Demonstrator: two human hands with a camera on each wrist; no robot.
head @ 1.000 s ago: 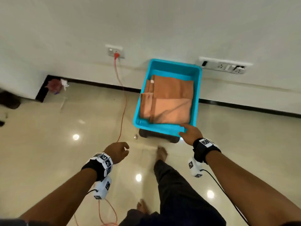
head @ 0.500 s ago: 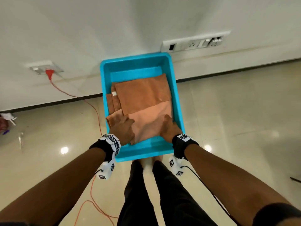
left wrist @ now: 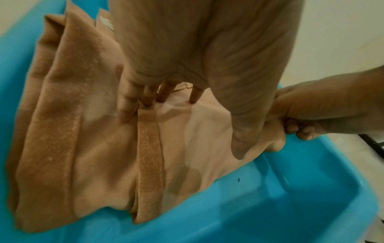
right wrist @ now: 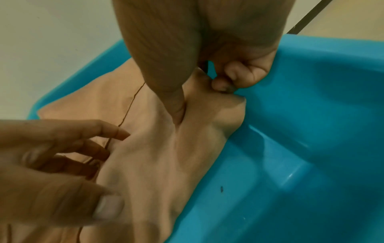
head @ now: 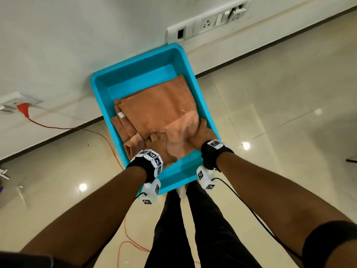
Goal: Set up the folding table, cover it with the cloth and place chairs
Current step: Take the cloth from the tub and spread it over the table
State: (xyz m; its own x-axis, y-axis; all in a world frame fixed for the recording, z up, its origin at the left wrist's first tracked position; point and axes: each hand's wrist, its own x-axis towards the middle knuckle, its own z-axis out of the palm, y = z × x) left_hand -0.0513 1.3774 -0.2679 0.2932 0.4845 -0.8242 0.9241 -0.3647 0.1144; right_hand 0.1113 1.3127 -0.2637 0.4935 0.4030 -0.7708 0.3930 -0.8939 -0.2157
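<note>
**Both hands on folded cloth inside blue tub**

Folded orange-brown cloth point(head: 158, 111) lies in the blue plastic tub point(head: 139, 62), which sits on the tiled floor point(head: 280, 105) with its far end close to the white wall point(head: 77, 35). Cloth fills the middle of the tub; a bare blue strip shows along the far end and another along the near end, by the person's legs point(head: 193, 229).

Right hand point(head: 202, 132): at the cloth's right edge, hard by the tub's right wall. Thumb point(right wrist: 176, 105) pressed down into the fabric, curled fingers point(right wrist: 239, 75) bunching the edge: a pinch grasp.

Left hand point(head: 156, 140): on the cloth's near-left part, fingertips point(left wrist: 129, 105) pressing into a fold seam, thumb point(left wrist: 243, 139) spread toward the right hand. Fingers bent but not plainly closed round any fabric.

Open floor lies right of the tub. To the left, a red cable point(head: 92, 132) runs from a wall socket point(head: 11, 105) across the tiles, passing near the tub's left side.
</note>
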